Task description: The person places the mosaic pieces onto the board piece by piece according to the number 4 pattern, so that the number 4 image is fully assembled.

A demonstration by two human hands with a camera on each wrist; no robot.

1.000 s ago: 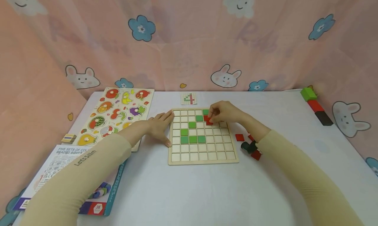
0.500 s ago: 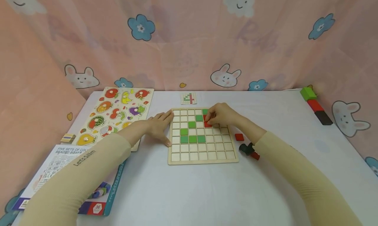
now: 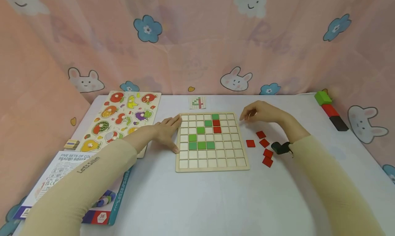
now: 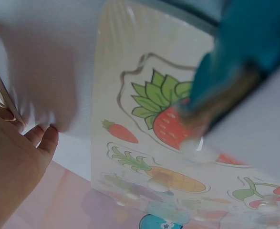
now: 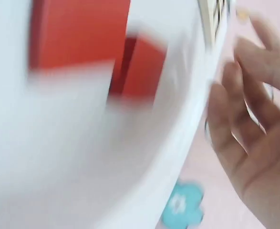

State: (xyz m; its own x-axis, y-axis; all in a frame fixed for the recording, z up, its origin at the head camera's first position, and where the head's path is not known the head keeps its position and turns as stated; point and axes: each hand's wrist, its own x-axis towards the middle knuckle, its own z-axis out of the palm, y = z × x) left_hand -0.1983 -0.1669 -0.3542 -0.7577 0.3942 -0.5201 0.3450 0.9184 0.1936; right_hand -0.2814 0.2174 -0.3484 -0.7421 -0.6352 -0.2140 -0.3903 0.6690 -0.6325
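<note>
A wooden grid board lies flat on the table. Several green tiles step diagonally across its squares, and two red tiles sit one below the other in a column near the top. My left hand rests against the board's left edge with its fingers spread; the left wrist view shows those fingertips at the rim. Just off the board's upper right side, my right hand hovers with fingers loosely bent and nothing between them. Several loose red tiles lie below it; two show blurred in the right wrist view.
Behind the board lies a small pattern card. At left are a fruit puzzle board, a bead-box package and a small striped block. Green, red and black blocks line the far right edge.
The right hand has let go of the lower red tile, now flat in its square, and moved right off the board. More loose red tiles are uncovered. The left hand stays put.
</note>
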